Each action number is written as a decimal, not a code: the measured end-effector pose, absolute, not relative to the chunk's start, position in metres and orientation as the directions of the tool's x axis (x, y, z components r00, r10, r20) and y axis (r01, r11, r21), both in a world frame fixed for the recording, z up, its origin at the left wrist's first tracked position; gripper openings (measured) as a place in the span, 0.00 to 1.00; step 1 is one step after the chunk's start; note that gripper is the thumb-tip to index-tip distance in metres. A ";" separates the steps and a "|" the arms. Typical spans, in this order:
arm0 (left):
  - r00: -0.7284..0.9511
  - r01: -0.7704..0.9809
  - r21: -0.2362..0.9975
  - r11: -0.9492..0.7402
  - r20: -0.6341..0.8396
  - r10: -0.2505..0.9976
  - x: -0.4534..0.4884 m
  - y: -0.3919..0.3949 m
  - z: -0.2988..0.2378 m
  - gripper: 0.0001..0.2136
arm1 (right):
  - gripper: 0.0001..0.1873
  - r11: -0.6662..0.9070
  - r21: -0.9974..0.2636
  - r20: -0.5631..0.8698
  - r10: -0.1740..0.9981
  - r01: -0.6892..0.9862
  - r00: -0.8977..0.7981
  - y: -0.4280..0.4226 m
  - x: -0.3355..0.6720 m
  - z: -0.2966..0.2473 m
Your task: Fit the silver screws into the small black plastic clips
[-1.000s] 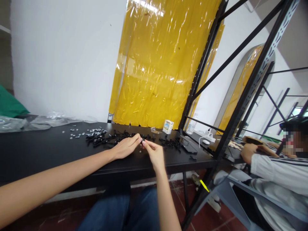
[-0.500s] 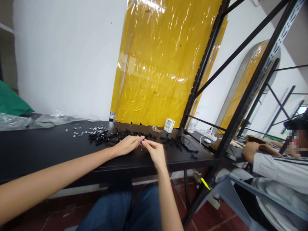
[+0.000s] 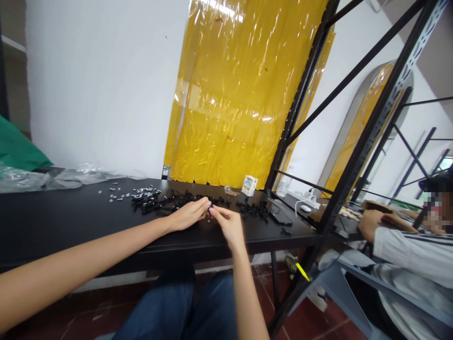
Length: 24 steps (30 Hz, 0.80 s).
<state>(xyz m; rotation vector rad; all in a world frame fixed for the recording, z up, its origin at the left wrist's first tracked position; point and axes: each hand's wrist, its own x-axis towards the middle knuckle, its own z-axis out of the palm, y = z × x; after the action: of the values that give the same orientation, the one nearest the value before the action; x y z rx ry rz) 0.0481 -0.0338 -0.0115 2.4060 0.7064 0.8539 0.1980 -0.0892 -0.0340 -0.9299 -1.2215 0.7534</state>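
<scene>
Over the tabletop (image 3: 71, 215), I have the left hand (image 3: 188, 213) and right hand (image 3: 230, 225) pinching a small dark part (image 3: 211, 206) near piled black pieces (image 3: 145, 203).

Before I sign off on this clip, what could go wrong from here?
1. The small black part might slip: the left hand and right hand hold it only by the fingertips, which hide much of it.
2. The loose piece lies near the front edge of the table, so a stray bump could knock it off.
3. The screws lie against the black pile, so the two could mix.
</scene>
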 end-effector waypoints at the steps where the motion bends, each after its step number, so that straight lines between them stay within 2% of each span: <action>1: 0.673 0.297 0.582 -0.757 0.435 0.598 0.049 -0.033 -0.012 0.19 | 0.18 0.443 -0.897 0.436 0.878 0.009 0.199 -0.089 0.198 -0.034; 4: 0.671 0.281 0.575 -0.768 0.455 0.586 0.050 -0.031 -0.012 0.23 | 0.18 0.447 -0.894 0.442 0.874 0.022 0.200 -0.088 0.199 -0.034; 8: 0.618 0.350 0.617 -0.705 0.413 0.669 0.049 -0.031 -0.012 0.29 | 0.19 0.452 -0.892 0.445 0.872 0.014 0.205 -0.087 0.199 -0.036; 10: 0.613 0.350 0.618 -0.704 0.418 0.671 0.048 -0.033 -0.011 0.28 | 0.19 0.455 -0.890 0.449 0.869 0.020 0.208 -0.087 0.199 -0.035; 14: 0.650 0.285 0.616 -0.734 0.438 0.620 0.048 -0.033 -0.011 0.19 | 0.19 0.458 -0.888 0.457 0.868 0.042 0.193 -0.088 0.199 -0.035; 17: 0.662 0.278 0.593 -0.756 0.453 0.598 0.049 -0.031 -0.014 0.17 | 0.19 0.459 -0.887 0.460 0.867 0.053 0.192 -0.088 0.199 -0.035; 21: 0.642 0.307 0.558 -0.771 0.476 0.601 0.050 -0.028 -0.014 0.22 | 0.19 0.461 -0.886 0.461 0.866 0.051 0.194 -0.088 0.199 -0.036; 24: 0.620 0.370 0.587 -0.720 0.421 0.662 0.049 -0.030 -0.012 0.29 | 0.19 0.451 -0.891 0.449 0.869 0.038 0.209 -0.089 0.199 -0.036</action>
<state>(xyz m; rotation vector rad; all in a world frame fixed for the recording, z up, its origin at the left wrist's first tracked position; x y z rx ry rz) 0.0491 -0.0299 -0.0120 2.3975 0.8161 0.8803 0.1985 -0.0885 -0.0357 -0.9455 -1.2312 0.7174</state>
